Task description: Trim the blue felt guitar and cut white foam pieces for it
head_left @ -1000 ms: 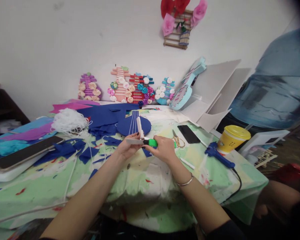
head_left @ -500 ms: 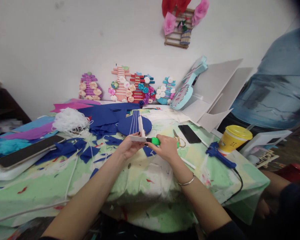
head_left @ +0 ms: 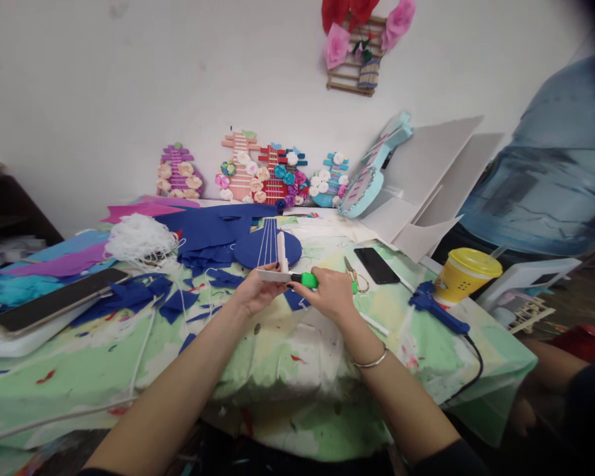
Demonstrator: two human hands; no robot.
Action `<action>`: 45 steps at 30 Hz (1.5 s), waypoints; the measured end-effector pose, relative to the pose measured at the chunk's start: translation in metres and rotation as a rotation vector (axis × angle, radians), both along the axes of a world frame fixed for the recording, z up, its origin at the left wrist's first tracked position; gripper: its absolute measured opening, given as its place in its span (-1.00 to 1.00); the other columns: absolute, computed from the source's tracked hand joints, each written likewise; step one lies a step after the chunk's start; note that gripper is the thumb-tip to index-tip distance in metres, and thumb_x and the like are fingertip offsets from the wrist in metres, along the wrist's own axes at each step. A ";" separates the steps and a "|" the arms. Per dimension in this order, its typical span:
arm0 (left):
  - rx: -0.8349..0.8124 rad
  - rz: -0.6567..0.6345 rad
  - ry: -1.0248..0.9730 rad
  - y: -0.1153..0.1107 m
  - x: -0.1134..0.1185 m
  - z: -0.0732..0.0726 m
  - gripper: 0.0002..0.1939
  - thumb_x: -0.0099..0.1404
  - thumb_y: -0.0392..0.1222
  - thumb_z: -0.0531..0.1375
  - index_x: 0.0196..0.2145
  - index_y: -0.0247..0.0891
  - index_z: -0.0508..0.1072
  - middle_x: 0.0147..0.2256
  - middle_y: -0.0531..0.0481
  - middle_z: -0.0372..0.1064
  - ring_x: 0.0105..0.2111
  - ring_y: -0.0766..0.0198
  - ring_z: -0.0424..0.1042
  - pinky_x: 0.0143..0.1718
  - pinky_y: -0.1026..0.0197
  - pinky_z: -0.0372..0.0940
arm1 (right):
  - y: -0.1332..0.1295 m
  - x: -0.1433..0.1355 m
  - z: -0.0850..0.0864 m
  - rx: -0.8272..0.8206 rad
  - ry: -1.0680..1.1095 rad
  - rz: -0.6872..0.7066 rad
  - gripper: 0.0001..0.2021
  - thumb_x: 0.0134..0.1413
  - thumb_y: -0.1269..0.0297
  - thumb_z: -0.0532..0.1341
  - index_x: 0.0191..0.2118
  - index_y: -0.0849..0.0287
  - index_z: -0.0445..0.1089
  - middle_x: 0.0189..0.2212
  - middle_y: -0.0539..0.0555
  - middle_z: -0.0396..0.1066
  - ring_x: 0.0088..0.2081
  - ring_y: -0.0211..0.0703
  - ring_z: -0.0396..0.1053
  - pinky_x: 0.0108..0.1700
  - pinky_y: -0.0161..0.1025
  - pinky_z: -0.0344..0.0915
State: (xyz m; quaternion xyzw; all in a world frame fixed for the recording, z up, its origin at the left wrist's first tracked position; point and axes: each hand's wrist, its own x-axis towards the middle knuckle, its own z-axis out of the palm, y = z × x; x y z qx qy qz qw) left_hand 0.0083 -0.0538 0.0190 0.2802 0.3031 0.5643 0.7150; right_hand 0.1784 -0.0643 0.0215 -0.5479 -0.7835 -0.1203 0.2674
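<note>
On my feed, table (head_left: 277, 357) biggest, green and splotchy. Blue disc (head_left: 293, 247), white-stringed, lies on it just beyond the hands. Right hand (head_left: 333, 289), fingers clamped; left hand (head_left: 258, 292), fingers pinched together. Next, knife (head_left: 309, 281): green handle in that right-hand grip, blade pointing left. Last, strip (head_left: 281, 248): white, lower end at the left fingers, upper part overlapping the disc in my view. Blade crosses its lower end; I can't tell if it's cutting in.

Soft, dimmish light; blurry edges w/ distort.
</note>
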 end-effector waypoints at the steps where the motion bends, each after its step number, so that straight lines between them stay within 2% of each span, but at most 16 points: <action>1: -0.002 -0.001 0.003 0.000 0.000 0.000 -0.87 0.14 -0.45 0.10 -0.48 -0.41 0.44 -0.54 -0.06 0.43 -0.55 0.30 0.41 -0.42 0.22 0.34 | 0.000 0.000 0.000 0.000 -0.002 0.000 -0.38 -0.03 -0.33 -0.06 -0.50 0.19 0.34 -0.53 0.08 0.43 -0.49 -0.21 0.30 -0.49 -0.28 -0.21; 16: -0.014 0.032 -0.022 0.003 -0.001 -0.001 -0.87 0.11 -0.46 0.12 -0.54 -0.41 0.42 -0.57 -0.08 0.42 -0.55 0.26 0.43 -0.40 0.18 0.37 | 0.000 0.000 0.001 -0.029 -0.017 -0.012 -0.41 0.00 -0.30 -0.06 -0.50 0.18 0.35 -0.53 0.07 0.44 -0.50 -0.21 0.31 -0.49 -0.28 -0.20; 25: -0.018 0.031 -0.035 0.006 -0.005 -0.007 -0.93 0.02 -0.47 0.19 -0.51 -0.41 0.45 -0.55 -0.09 0.45 -0.54 0.26 0.44 -0.41 0.19 0.37 | 0.001 0.001 0.001 -0.052 -0.023 -0.031 -0.39 0.00 -0.31 -0.08 -0.51 0.18 0.36 -0.54 0.09 0.43 -0.50 -0.21 0.31 -0.49 -0.28 -0.19; 36: -0.052 0.105 -0.039 0.003 -0.006 0.002 -0.84 -0.03 -0.58 0.16 -0.54 -0.40 0.43 -0.61 -0.07 0.41 -0.57 0.29 0.40 -0.45 0.21 0.35 | 0.004 0.005 0.003 -0.072 -0.037 -0.084 -0.42 0.02 -0.28 -0.07 -0.51 0.17 0.36 -0.55 0.09 0.44 -0.49 -0.19 0.34 -0.50 -0.27 -0.19; 45: -0.010 0.056 -0.014 0.004 -0.007 -0.001 -0.86 -0.03 -0.55 0.17 -0.51 -0.41 0.44 -0.58 -0.05 0.42 -0.56 0.31 0.39 -0.44 0.22 0.35 | 0.004 0.005 0.002 -0.081 -0.057 -0.088 -0.40 0.02 -0.29 -0.09 -0.49 0.16 0.38 -0.55 0.09 0.44 -0.50 -0.18 0.34 -0.50 -0.27 -0.20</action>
